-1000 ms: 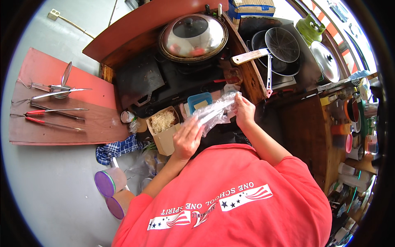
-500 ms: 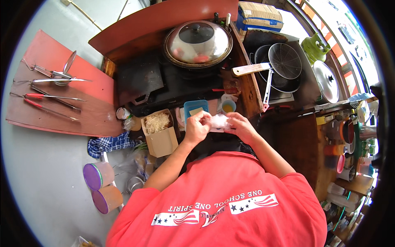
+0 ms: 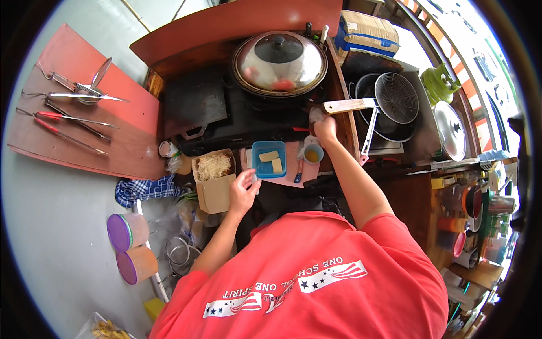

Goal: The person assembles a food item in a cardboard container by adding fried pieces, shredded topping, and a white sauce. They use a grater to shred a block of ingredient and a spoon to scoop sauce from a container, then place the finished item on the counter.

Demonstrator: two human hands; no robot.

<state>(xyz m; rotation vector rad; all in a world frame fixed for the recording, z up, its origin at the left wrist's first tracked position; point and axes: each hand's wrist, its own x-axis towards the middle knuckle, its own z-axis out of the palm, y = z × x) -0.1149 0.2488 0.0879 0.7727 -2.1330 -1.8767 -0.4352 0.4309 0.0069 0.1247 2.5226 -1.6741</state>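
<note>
My left hand (image 3: pixel 244 189) is beside the near left corner of a blue plastic tray (image 3: pixel 269 174). Its fingers are curled together, with a small pale scrap at the fingertips that I cannot make out. In the tray lie two pale yellow blocks (image 3: pixel 269 156). Stretched forward to the right, my right hand (image 3: pixel 326 130) is closed on a pale crumpled wrapper (image 3: pixel 317 116) next to the wooden partition (image 3: pixel 346 121). Below that arm's wrist stands a cup (image 3: pixel 313 153) of yellow liquid, and a blue-handled knife (image 3: pixel 298 172) rests on the pink board (image 3: pixel 289 179).
A box of shredded pale filling (image 3: pixel 215 191) stands left of the tray. Behind are a black griddle (image 3: pixel 195 104) and a domed lid (image 3: pixel 279 62). A strainer (image 3: pixel 397 97) lies over a wok at right; tongs (image 3: pixel 70 135) lie on the red panel at left.
My hands, together on a whitish packet before, have parted. The right has reached forward and right with a pale wrapper; the left has drawn back left, uncovering the tray, blocks and knife.
</note>
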